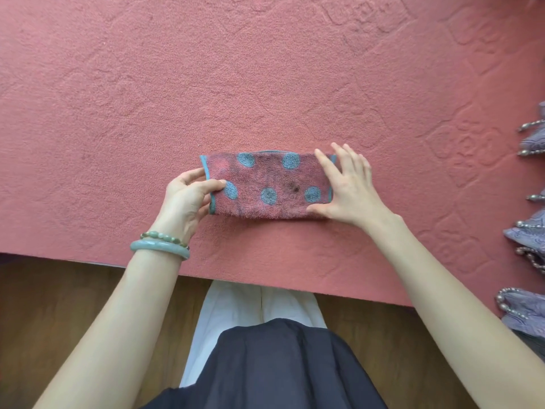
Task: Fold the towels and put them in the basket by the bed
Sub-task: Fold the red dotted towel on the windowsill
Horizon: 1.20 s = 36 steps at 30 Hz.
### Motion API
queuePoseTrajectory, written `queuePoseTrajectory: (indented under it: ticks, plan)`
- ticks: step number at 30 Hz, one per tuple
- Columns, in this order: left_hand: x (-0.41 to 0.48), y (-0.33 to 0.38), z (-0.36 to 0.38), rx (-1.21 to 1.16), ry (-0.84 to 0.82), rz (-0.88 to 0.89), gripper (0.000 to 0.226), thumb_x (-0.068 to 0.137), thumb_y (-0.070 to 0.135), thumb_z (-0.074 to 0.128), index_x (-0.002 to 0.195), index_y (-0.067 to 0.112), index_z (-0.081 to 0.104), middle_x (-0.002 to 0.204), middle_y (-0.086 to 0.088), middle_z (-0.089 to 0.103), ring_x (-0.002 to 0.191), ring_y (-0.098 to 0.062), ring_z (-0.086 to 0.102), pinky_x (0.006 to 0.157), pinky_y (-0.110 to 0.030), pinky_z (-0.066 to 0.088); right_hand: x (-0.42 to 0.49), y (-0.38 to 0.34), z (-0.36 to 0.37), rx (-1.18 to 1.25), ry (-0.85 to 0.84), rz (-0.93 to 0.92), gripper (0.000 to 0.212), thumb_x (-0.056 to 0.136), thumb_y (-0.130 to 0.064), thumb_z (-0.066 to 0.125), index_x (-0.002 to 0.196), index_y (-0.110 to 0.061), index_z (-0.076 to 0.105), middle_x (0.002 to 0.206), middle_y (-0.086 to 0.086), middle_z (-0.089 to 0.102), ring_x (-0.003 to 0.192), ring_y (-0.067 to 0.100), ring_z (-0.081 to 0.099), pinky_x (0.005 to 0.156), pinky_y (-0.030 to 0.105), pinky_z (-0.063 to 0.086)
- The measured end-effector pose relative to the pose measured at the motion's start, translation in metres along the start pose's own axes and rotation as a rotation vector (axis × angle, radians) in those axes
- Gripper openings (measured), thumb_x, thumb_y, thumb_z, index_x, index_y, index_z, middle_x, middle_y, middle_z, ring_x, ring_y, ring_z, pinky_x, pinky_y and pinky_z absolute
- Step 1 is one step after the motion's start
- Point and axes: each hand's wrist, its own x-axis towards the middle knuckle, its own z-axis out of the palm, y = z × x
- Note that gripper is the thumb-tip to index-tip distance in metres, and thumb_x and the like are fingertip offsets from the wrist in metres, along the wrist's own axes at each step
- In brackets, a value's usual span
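Towel (267, 187) lies near the bed's (147, 84) front edge, its long axis running left to right along that edge. I see 1 hand at each end: left hand (188, 199) pinching the left end, right hand (345, 190) pressing flat, fingers straight, on the right.

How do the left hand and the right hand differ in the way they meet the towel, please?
The left hand pinches the towel at its left edge; the right hand lies flat on its right end, fingers straight. The left wrist wears two bracelets; the right wrist is bare. Both touch the towel on the bed.
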Motion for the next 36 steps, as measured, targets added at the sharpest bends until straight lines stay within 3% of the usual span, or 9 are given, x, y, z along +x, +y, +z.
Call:
queuePoseTrajectory:
  ticks: [3, 7, 11, 14, 18, 26, 29, 33, 36]
  plan:
    - [-0.012, -0.004, 0.01, -0.029, 0.008, 0.163, 0.047, 0.079, -0.009, 0.064, 0.117, 0.015, 0.052, 0.08, -0.006, 0.071, 0.064, -0.013, 0.068, 0.066, -0.029, 0.057, -0.007, 0.019, 0.0, -0.019, -0.022, 0.058, 0.113, 0.059, -0.055, 0.078, 0.149, -0.025, 0.017, 0.155, 0.017, 0.013, 0.144, 0.034, 0.006, 0.114, 0.049, 0.002]
    - [-0.029, -0.016, 0.025, 0.187, 0.057, 0.483, 0.043, 0.079, -0.004, 0.064, 0.114, 0.019, 0.053, 0.098, -0.007, 0.069, 0.076, -0.017, 0.063, 0.075, -0.036, 0.054, -0.008, 0.029, 0.004, -0.031, -0.061, 0.06, 0.113, 0.059, -0.056, 0.078, 0.149, -0.029, 0.015, 0.156, 0.017, 0.01, 0.144, 0.034, 0.003, 0.114, 0.05, 0.001]
    - [-0.045, -0.033, 0.054, 0.196, 0.04, 0.58, 0.046, 0.078, 0.001, 0.065, 0.116, 0.022, 0.051, 0.102, -0.01, 0.07, 0.069, -0.018, 0.056, 0.07, -0.036, 0.051, -0.007, 0.032, 0.007, -0.009, -0.068, 0.069, 0.113, 0.059, -0.057, 0.078, 0.149, -0.033, 0.013, 0.157, 0.016, 0.006, 0.144, 0.032, 0.0, 0.114, 0.05, 0.0]
    - [-0.055, -0.05, 0.083, 0.284, 0.007, 0.656, 0.048, 0.078, 0.001, 0.066, 0.118, 0.023, 0.051, 0.106, -0.004, 0.068, 0.064, -0.007, 0.054, 0.07, -0.029, 0.051, -0.006, 0.035, 0.008, 0.022, -0.078, 0.072, 0.114, 0.058, -0.057, 0.078, 0.148, -0.035, 0.011, 0.157, 0.015, 0.001, 0.145, 0.031, -0.004, 0.114, 0.049, -0.002]
    - [-0.057, -0.066, 0.12, 0.397, 0.022, 0.705, 0.046, 0.077, 0.006, 0.066, 0.118, 0.023, 0.054, 0.104, 0.009, 0.068, 0.063, -0.011, 0.058, 0.078, -0.035, 0.053, -0.008, 0.039, 0.01, 0.048, -0.08, 0.067, 0.115, 0.057, -0.057, 0.078, 0.148, -0.037, 0.009, 0.158, 0.014, -0.002, 0.145, 0.03, -0.006, 0.114, 0.048, -0.004]
    - [-0.044, -0.093, 0.161, 0.64, -0.022, 0.757, 0.053, 0.079, 0.008, 0.062, 0.129, 0.017, 0.046, 0.116, -0.005, 0.066, 0.083, -0.026, 0.062, 0.083, -0.042, 0.049, -0.009, 0.043, 0.013, 0.101, -0.054, 0.041, 0.09, 0.072, -0.044, 0.065, 0.148, -0.028, 0.02, 0.158, 0.016, -0.002, 0.145, 0.032, -0.006, 0.115, 0.05, -0.004]
    - [-0.045, -0.095, 0.162, 0.713, -0.106, 0.776, 0.06, 0.081, 0.011, 0.063, 0.136, 0.011, 0.04, 0.122, -0.012, 0.06, 0.097, -0.031, 0.059, 0.088, -0.043, 0.048, -0.014, 0.048, 0.011, 0.149, -0.047, 0.07, 0.091, 0.07, -0.044, 0.059, 0.149, -0.028, 0.017, 0.158, 0.014, 0.0, 0.145, 0.03, -0.005, 0.115, 0.047, -0.003]
    - [-0.033, -0.082, 0.125, 0.948, -0.095, 1.089, 0.057, 0.08, 0.017, 0.065, 0.133, 0.004, 0.047, 0.134, -0.014, 0.054, 0.119, -0.03, 0.049, 0.104, -0.034, 0.033, -0.024, 0.054, 0.006, 0.216, 0.001, 0.065, 0.094, 0.07, -0.035, 0.068, 0.149, -0.028, 0.016, 0.158, 0.009, 0.007, 0.146, 0.028, 0.0, 0.115, 0.046, 0.001]
    - [-0.006, -0.066, 0.083, 1.3, -0.109, 1.275, 0.075, 0.082, 0.053, 0.055, 0.14, 0.009, 0.04, 0.148, -0.011, 0.038, 0.136, -0.027, 0.032, 0.112, -0.041, 0.019, -0.027, 0.048, 0.005, 0.171, 0.084, -0.063, 0.09, 0.071, -0.054, 0.057, 0.148, -0.022, 0.023, 0.157, 0.009, 0.018, 0.145, 0.029, 0.01, 0.114, 0.047, 0.007]
